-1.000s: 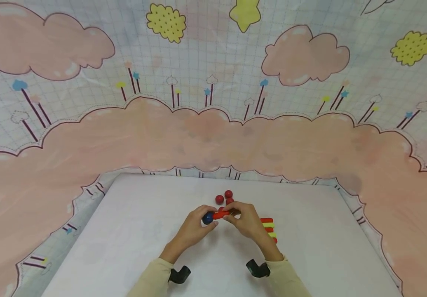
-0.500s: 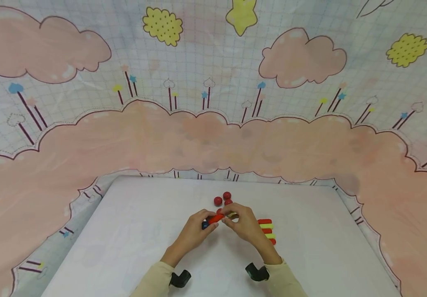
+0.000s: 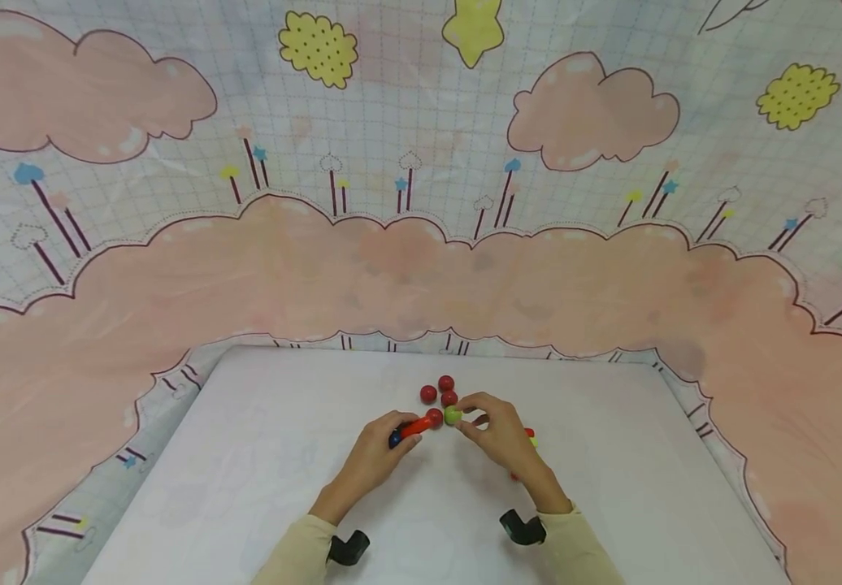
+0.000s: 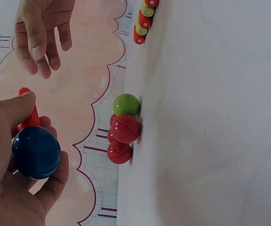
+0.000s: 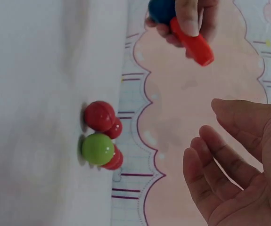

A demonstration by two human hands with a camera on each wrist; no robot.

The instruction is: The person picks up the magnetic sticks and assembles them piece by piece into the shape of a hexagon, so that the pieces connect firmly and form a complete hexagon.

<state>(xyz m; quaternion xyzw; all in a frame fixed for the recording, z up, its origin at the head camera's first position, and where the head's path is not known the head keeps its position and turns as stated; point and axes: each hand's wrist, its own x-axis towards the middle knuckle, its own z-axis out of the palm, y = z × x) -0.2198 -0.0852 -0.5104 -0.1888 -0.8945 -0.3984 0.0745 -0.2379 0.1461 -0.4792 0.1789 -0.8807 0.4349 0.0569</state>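
My left hand [image 3: 377, 449] holds a glossy blue ball [image 4: 36, 153] with a short red rod [image 5: 195, 44] at its side, the thumb on the rod. Ball and rod look joined, but fingers cover the place where they meet. In the head view the rod's free end points right, toward the balls on the table. My right hand [image 3: 497, 435] hovers near the green ball [image 3: 453, 415], thumb and fingers apart; the right wrist view shows nothing between them. Beside the green ball, several red balls [image 3: 428, 394] lie in a loose cluster.
Red and yellow-green rods [image 4: 144, 20] lie side by side on the white table [image 3: 282, 390], partly hidden by the right forearm in the head view. Behind the table hangs a cloud-printed cloth [image 3: 392, 276].
My right hand has let go of the red rod and moved slightly right, uncovering the green ball. The left hand has drawn slightly left with the blue ball and rod.
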